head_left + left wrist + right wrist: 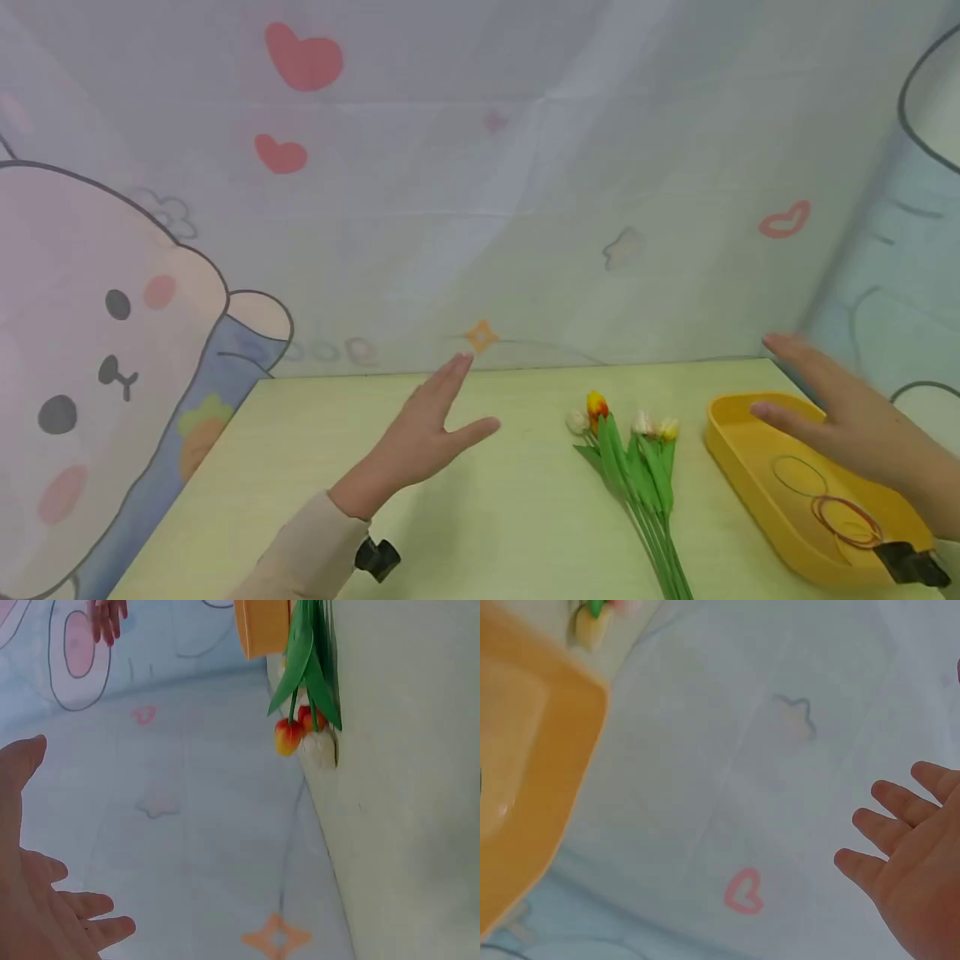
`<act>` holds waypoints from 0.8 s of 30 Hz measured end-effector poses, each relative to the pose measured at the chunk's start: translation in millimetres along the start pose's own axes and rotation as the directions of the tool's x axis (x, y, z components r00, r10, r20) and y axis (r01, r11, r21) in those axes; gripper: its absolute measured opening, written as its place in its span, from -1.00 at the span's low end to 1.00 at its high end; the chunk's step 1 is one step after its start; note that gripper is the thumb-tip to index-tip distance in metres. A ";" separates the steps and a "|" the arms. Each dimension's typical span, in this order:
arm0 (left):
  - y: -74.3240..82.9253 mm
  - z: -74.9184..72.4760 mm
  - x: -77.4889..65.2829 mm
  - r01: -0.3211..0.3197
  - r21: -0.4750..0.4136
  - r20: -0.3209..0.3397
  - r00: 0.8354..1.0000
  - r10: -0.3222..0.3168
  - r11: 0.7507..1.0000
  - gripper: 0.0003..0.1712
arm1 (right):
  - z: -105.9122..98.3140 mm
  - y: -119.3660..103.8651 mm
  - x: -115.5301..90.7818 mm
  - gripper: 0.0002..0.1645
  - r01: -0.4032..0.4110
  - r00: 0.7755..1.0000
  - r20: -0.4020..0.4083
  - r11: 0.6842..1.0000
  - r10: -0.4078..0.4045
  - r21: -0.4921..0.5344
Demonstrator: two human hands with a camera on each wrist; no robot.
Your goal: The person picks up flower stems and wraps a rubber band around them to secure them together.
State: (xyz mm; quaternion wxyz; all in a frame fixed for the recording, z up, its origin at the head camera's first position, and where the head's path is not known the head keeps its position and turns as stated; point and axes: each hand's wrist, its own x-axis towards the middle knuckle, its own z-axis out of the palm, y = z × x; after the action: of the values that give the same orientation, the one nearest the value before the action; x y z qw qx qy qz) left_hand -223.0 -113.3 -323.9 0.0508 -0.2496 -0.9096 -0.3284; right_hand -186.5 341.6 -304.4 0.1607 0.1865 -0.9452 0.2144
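Note:
My left hand (420, 433) hovers over the middle of the table, fingers straight and thumb spread, holding nothing. In the left wrist view that hand (45, 892) shows at the lower left, apart from everything. My right hand (855, 417), slightly blurred, is raised above the yellow tray (750, 492) with fingers extended and nothing in them; its fingers also show in the right wrist view (922, 847). Between the hands lies a bunch of artificial tulips (637, 475) with green stems and white, yellow and red-orange heads. Several thin rubber bands (847, 521) lie in the tray.
The pale table (510, 508) ends at a hanging cloth backdrop (465, 208) printed with hearts and a cartoon animal. A second cloth side (892, 275) stands at the right, beyond the tray. Dark wrist straps (377, 558) sit on both sleeves.

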 end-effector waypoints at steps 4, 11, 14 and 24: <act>12.4 29.8 5.4 -0.003 -0.088 0.045 0.999 0.007 0.996 0.02 | 11.7 -11.6 -3.9 0.00 -0.001 1.000 -0.009 1.000 0.001 0.025; 35.5 80.5 10.0 0.011 -0.218 0.133 0.991 0.018 0.976 0.01 | 36.0 -29.7 -13.2 -0.01 -0.065 0.995 0.082 0.991 0.056 0.119; 45.6 98.0 10.6 0.046 -0.277 0.165 0.986 0.000 0.960 0.03 | 48.0 -34.5 -17.8 -0.02 -0.078 0.993 0.100 0.991 0.067 0.113; 59.2 142.8 15.5 0.088 -0.462 0.112 0.993 -0.040 0.883 0.09 | 87.4 -36.6 -27.6 -0.02 -0.078 0.992 0.109 0.980 0.059 0.182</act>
State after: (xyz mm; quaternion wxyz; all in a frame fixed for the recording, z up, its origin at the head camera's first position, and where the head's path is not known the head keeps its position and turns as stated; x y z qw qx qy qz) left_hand -197.4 21.2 -397.4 -0.0668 -0.2404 -0.8132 -0.5258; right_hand -166.4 278.1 -377.2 0.0859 0.1788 -0.9340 0.2971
